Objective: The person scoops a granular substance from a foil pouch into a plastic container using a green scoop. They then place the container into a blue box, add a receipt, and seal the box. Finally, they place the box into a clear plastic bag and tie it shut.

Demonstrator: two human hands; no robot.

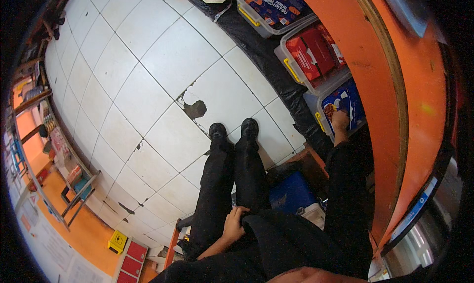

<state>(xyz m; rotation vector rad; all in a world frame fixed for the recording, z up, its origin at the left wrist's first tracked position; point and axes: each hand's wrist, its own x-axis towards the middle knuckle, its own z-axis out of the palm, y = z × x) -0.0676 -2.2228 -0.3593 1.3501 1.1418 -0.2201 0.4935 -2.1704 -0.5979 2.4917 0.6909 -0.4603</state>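
Observation:
My right hand (340,121) reaches into a clear plastic box (319,104) with a yellow latch, at the right under the orange counter. Its fingers touch a blue printed pack (350,97) inside; whether they grip it is hidden. My left hand (234,223) rests at my lap on the edge of my black clothing, its fingers curled. Beside that box stands another clear box with red printed packs (309,57), and beyond it one with dark blue printed packs (274,5).
The orange counter edge (370,60) curves above my right arm. Black sheeting (259,53) lies along the boxes. White floor tiles (155,79) spread ahead, one broken near my shoes. A metal-framed rack (55,135) stands left, and a blue container (292,192) sits beside my legs.

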